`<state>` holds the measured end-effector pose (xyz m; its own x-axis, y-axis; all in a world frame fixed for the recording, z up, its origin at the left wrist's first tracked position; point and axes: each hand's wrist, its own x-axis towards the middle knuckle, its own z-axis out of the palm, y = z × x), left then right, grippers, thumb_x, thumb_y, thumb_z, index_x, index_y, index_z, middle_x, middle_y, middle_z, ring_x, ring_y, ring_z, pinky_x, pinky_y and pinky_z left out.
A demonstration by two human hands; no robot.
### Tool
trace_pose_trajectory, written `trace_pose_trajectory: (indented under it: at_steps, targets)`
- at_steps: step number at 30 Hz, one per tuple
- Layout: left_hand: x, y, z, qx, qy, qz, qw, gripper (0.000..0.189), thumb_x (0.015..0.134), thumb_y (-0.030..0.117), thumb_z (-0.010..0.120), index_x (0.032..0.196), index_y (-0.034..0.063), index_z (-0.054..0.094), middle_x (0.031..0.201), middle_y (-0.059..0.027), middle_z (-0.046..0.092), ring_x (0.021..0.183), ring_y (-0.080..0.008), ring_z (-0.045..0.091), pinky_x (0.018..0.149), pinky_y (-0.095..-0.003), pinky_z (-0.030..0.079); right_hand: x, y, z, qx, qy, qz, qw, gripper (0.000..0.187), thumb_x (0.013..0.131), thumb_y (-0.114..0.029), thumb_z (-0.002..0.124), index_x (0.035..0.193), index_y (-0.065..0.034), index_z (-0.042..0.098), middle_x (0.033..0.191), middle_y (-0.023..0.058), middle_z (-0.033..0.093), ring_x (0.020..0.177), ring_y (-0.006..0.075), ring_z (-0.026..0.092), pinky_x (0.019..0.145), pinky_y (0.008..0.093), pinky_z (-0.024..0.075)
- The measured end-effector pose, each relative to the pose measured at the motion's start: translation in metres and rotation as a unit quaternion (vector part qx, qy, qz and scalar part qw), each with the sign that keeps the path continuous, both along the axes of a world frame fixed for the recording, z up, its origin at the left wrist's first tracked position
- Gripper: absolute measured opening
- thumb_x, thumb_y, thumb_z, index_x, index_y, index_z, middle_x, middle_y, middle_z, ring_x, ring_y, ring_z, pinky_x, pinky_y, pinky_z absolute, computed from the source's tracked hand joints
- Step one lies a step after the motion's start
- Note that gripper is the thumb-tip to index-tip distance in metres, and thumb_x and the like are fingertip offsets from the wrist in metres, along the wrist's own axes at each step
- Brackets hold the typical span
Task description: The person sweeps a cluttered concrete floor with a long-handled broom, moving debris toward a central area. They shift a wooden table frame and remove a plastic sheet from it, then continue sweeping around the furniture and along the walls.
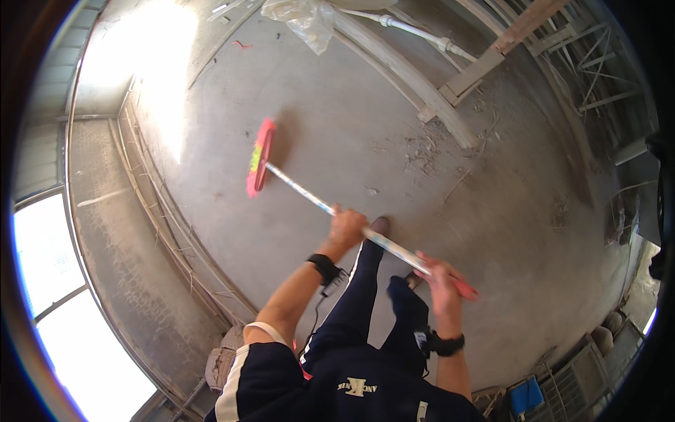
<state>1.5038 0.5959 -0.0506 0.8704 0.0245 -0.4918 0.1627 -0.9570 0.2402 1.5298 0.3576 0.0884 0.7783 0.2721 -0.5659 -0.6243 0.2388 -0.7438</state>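
A push broom with a pink and yellow-green bristle head [259, 158] is held slantwise across my front. My left hand [347, 227] grips the middle of its pale pole [300, 188]. Around the upper end, close to the red grip [465, 289], my right hand [439, 274] is closed. The broom head is at the left, over the concrete floor [327, 105], with a shadow beside it. Whether the bristles touch the floor, I cannot tell. Both wrists wear black bands.
Dry litter [424, 150] lies scattered ahead on the right, near a long wooden beam [406, 74]. Plastic sheeting [311, 24] hangs over the beam's far end. Long thin poles [158, 205] run along the left wall. Behind me on the right is a blue object [526, 395].
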Motion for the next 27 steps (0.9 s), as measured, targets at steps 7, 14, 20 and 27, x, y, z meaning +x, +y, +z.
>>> trace_pose_trajectory:
  at_steps: [7, 14, 20, 27]
  targets:
    - [0.014, -0.018, -0.030, -0.029, -0.033, 0.124, 0.991, 0.005, 0.066, 0.022, 0.066, 0.064, 0.0171, 0.065, 0.068, -0.0046, 0.061, 0.076, -0.0243, 0.060, 0.088, -0.0564, 0.031, 0.070, 0.007, 0.005, -0.005, -0.036, 0.072, 0.997, 0.024, 0.088, -0.014, 0.052, 0.067, -0.0009, 0.053, 0.089, 0.0100, 0.062, 0.101, 0.0243, 0.056, 0.094, 0.0352, 0.0377]
    - [0.121, -0.206, -0.033, -0.070, 0.021, 0.005, 0.997, 0.018, 0.066, 0.027, 0.063, 0.074, 0.0106, 0.064, 0.076, -0.0087, 0.062, 0.079, -0.0265, 0.062, 0.088, -0.0576, 0.035, 0.134, -0.173, 0.027, -0.011, -0.039, -0.036, 0.999, 0.024, 0.090, -0.017, 0.049, 0.072, -0.0015, 0.049, 0.086, 0.0100, 0.056, 0.101, 0.0267, 0.054, 0.097, 0.0405, 0.0351]
    - [0.190, -0.400, 0.003, -0.121, -0.040, -0.064, 0.990, 0.021, 0.063, 0.023, 0.063, 0.078, 0.0091, 0.063, 0.075, -0.0086, 0.063, 0.075, -0.0266, 0.063, 0.082, -0.0561, 0.038, 0.166, -0.360, 0.057, -0.037, -0.024, -0.149, 0.988, 0.028, 0.092, -0.023, 0.046, 0.074, -0.0026, 0.045, 0.085, 0.0097, 0.051, 0.103, 0.0284, 0.052, 0.095, 0.0427, 0.0368]
    - [0.222, -0.533, 0.058, -0.205, -0.006, -0.157, 0.966, 0.017, 0.067, 0.023, 0.062, 0.077, 0.0106, 0.067, 0.076, -0.0084, 0.064, 0.077, -0.0256, 0.063, 0.083, -0.0566, 0.034, 0.149, -0.496, 0.108, -0.088, -0.025, -0.253, 0.963, 0.027, 0.093, -0.026, 0.044, 0.075, -0.0054, 0.043, 0.085, 0.0086, 0.048, 0.106, 0.0290, 0.049, 0.094, 0.0428, 0.0393]
